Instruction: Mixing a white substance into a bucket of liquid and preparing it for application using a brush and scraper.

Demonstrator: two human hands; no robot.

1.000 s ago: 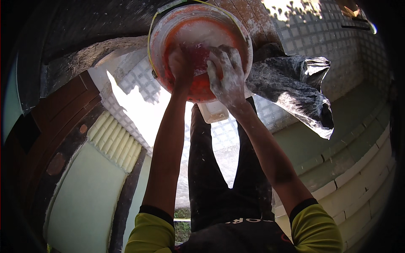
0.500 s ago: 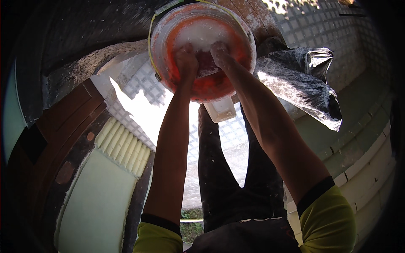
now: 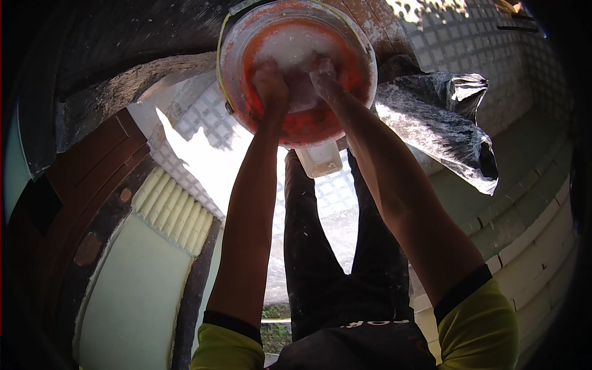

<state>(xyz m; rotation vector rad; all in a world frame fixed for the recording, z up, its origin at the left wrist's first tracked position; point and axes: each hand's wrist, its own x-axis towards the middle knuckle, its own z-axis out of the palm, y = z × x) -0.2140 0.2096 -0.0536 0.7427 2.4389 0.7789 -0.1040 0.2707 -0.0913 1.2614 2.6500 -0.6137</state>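
Observation:
Both my arms reach down into a round bucket (image 3: 245, 32) with an orange-red inside and a white-dusted rim. A yellow handle (image 3: 220, 83) hangs along its left side. Whitish material (image 3: 296, 44) lies inside, powdery or wet, I cannot tell which. My left hand (image 3: 269, 81) is bent down into it at the left, and my right hand (image 3: 324, 75) dips in at the right, a short gap apart. The fingers of both are mostly hidden or blurred. A pale haze covers the space between the hands.
A pale plastic container (image 3: 320, 160) stands just on the near side of the bucket, by my legs. Right of the bucket lies a crumpled black plastic bag (image 3: 441, 117) dusted white. Brown wooden furniture (image 3: 92, 160) is at left, and a tiled surface (image 3: 459, 58) at far right.
The dark red patch between my hands has turned pale and hazy. My hands keep nearly the same place in the bucket, and the whole view has shifted slightly.

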